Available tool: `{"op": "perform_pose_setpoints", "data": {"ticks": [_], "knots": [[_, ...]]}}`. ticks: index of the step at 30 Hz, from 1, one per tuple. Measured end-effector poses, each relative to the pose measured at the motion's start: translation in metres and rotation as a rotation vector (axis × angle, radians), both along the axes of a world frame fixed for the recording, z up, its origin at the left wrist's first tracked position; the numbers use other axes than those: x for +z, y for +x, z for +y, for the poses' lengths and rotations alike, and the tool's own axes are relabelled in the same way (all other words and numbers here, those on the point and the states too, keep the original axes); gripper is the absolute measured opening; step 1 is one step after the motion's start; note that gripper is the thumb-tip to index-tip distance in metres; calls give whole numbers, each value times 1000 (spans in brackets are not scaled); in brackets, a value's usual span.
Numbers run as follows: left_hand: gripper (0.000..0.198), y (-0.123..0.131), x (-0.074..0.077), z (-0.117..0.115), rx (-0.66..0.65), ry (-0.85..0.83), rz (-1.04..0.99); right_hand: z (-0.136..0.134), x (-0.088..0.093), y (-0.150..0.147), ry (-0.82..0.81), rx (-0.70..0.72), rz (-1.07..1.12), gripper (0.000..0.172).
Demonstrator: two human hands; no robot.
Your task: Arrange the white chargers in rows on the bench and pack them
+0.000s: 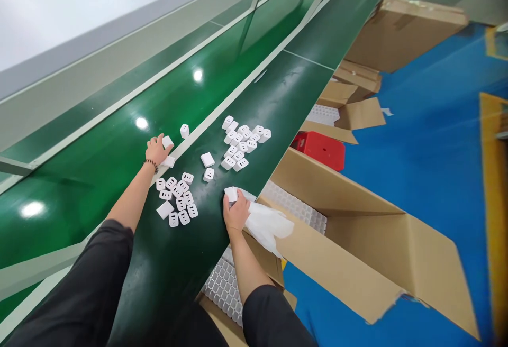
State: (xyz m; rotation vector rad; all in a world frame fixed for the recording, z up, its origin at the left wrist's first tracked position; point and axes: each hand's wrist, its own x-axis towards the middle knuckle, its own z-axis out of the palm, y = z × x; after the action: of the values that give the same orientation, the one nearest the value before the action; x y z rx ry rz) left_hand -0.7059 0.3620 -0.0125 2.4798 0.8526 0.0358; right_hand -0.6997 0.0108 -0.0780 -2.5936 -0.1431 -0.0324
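Note:
My left hand (156, 151) reaches over the pale rail between the two green surfaces, thumb and fingers round a white USB charger block (168, 142). Another white block (169, 162) lies on the rail beside that hand, and a charger (184, 131) stands further along it. At the near belt edge, my right hand (237, 213) is closed on a white charger (230, 194). A crumpled white plastic bag (270, 225) lies by the right wrist, over the edge. Between the hands are two loose blocks (207, 160), a near cluster of chargers (180, 202) and a far cluster (239, 148).
The green conveyor belt (286, 93) runs away to the upper right. Below its right edge stand an open carton (357, 246) with clear trays (296, 207), a red stool (323, 149) and more cartons (408, 35) on the blue floor. Another tray (226, 286) sits below my right forearm.

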Motion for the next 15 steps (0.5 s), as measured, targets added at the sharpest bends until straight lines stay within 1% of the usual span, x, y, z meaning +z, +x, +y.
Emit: {"op": "perform_pose_setpoints", "data": {"ticks": [1,3,4,6,9,12,15], "knots": [[68,12,-6,9,63,-16,15,0,0,1,-8,2,1,63],[66,32,-16,20,122,-56,32,-1,0,1,-20,5,6,62],[63,38,-21,22,125,-75,30,-2,-1,1,-25,7,8,62],[56,41,-27,21,98,-105,3,-3,-1,1,-33,10,11,62],[56,27,-30,13,-3,-141,-63,-2,-1,0,-40,14,10,63],[56,-1,-30,0,-110,-179,-110,-2,-1,0,-43,19,5,64],[58,-28,-26,-15,-211,-237,-110,-1,-1,0,-41,24,-9,65]]}}
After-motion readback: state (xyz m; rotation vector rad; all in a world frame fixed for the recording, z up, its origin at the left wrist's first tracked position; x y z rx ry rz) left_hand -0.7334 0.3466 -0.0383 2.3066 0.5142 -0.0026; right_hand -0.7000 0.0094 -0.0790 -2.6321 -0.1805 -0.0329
